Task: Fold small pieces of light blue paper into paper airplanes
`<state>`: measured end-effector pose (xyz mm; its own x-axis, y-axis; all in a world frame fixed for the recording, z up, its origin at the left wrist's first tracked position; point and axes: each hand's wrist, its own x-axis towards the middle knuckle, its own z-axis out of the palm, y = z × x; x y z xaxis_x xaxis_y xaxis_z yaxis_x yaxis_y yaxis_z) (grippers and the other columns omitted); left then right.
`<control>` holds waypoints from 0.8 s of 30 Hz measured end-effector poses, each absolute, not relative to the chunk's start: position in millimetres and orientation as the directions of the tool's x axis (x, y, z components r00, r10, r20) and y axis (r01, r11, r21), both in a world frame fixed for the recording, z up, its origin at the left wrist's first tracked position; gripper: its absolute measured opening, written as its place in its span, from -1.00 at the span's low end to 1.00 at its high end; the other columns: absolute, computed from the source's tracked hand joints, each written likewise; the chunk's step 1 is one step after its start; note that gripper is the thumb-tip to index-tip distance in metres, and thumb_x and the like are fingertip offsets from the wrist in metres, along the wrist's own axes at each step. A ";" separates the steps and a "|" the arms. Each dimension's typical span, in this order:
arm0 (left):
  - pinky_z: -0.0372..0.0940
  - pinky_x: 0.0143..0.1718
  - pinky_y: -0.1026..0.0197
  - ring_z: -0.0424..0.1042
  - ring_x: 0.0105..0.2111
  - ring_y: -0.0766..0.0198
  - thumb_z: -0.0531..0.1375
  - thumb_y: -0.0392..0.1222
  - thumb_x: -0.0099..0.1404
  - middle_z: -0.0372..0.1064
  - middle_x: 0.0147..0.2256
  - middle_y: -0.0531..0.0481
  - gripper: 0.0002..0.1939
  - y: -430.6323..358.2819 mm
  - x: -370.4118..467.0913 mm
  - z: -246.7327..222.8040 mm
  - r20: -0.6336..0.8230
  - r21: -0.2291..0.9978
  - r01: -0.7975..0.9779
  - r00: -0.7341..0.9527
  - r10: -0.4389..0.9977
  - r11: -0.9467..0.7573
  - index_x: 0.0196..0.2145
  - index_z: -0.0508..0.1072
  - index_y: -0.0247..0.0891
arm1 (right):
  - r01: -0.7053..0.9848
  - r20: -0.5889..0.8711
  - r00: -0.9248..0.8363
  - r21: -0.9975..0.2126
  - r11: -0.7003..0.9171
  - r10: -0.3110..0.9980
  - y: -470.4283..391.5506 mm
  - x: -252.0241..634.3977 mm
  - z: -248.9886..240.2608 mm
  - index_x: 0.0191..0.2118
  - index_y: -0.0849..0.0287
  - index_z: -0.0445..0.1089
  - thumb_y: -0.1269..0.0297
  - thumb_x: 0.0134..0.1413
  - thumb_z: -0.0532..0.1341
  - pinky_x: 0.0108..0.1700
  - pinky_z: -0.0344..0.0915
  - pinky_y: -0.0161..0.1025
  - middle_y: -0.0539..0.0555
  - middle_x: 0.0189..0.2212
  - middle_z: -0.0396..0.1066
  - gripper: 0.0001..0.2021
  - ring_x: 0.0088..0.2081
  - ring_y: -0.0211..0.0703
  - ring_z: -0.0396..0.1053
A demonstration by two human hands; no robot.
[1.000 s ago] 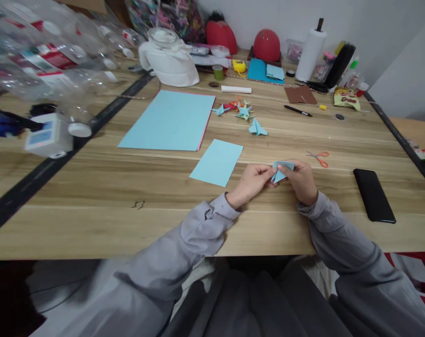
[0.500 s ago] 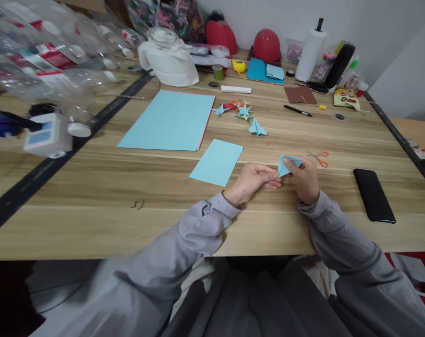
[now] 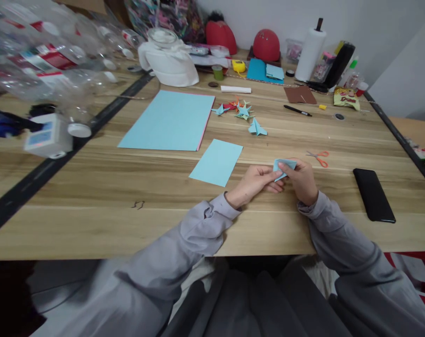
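Note:
A small piece of folded light-blue paper is held just above the table between both hands. My left hand pinches its lower left edge between thumb and fingers. From the right, my right hand grips it with the thumb on top and the fingers mostly hidden behind. To the left of my hands lies a flat light-blue sheet. Beyond it is a stack of larger light-blue paper with a pink edge showing. Several folded paper figures lie further back, among them a light-blue one.
Orange-handled scissors lie just past my right hand, and a black phone is at the right. A black pen lies further back. Plastic bottles crowd the left, near a white box. A paper roll stands behind.
The folded paper has shifted slightly left and turned a little in my hands. My left thumb now presses on the paper, and my hands are closer together.

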<state>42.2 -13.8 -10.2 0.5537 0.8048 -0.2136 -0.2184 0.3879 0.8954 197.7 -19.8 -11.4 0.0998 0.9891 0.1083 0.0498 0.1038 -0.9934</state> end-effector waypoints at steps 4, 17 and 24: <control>0.47 -0.38 0.25 0.56 -0.48 0.25 0.39 0.10 0.11 0.56 -0.43 -0.18 -0.56 -15.1 42.6 -11.9 -0.220 0.905 -0.192 0.552 0.804 0.379 -0.42 0.52 -0.42 | 0.060 0.108 0.085 -0.993 0.103 0.991 -20.8 198.2 -10.2 -0.55 0.14 0.48 -0.03 -0.24 0.45 -0.46 0.21 -0.27 -0.04 -0.60 0.38 -0.67 -0.54 -0.27 0.24; 0.50 -0.39 0.22 0.57 -0.48 0.23 0.43 -0.19 0.09 0.57 -0.42 -0.19 -0.76 -15.1 43.4 -12.1 -0.240 0.890 -0.184 0.589 0.772 0.417 -0.44 0.51 -0.43 | 0.063 0.084 0.129 -0.995 0.076 0.988 -23.7 197.4 -8.7 -0.54 0.14 0.52 0.05 -0.25 0.46 -0.43 0.26 -0.24 -0.02 -0.59 0.43 -0.73 -0.53 -0.25 0.27; 0.48 -0.27 0.21 0.59 -0.38 0.22 0.49 -0.16 -0.03 0.58 -0.36 -0.17 -0.62 -16.6 41.7 -9.7 -0.205 0.899 -0.175 0.643 0.738 0.402 -0.31 0.52 -0.42 | -0.040 -0.004 0.199 -0.999 0.004 0.980 -17.5 204.7 -10.2 -0.56 0.16 0.47 0.02 -0.30 0.46 -0.51 0.21 -0.30 -0.04 -0.64 0.39 -0.68 -0.58 -0.28 0.25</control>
